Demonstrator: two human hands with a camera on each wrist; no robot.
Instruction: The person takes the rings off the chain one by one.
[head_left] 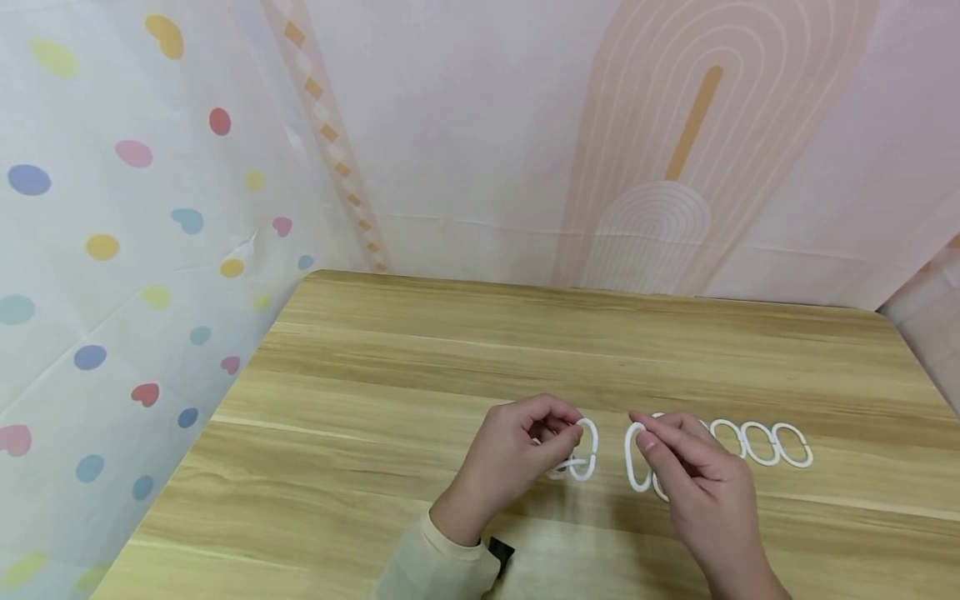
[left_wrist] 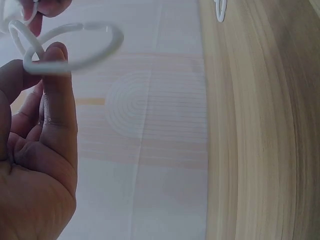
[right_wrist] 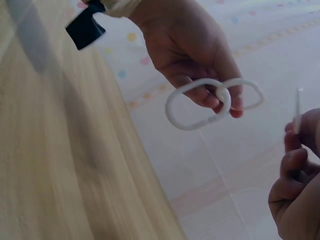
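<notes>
My left hand (head_left: 517,454) pinches a white oval ring (head_left: 596,438) between thumb and fingertips. A second white ring (right_wrist: 171,111) is looped through that one and hangs below the fingers in the right wrist view. A small slit shows in the held ring's side in the head view. Facing it, a short way to the right, my right hand (head_left: 712,487) pinches a single white oval ring (head_left: 630,460) upright by its upper part. There is a gap between this ring and the linked pair.
A row of similar white rings (head_left: 793,445) lies flat on the wooden table (head_left: 420,358), right of and partly hidden behind the right hand. A black piece (head_left: 501,552) sits at the left sleeve. Patterned cloth (head_left: 465,142) hangs behind and left of the table.
</notes>
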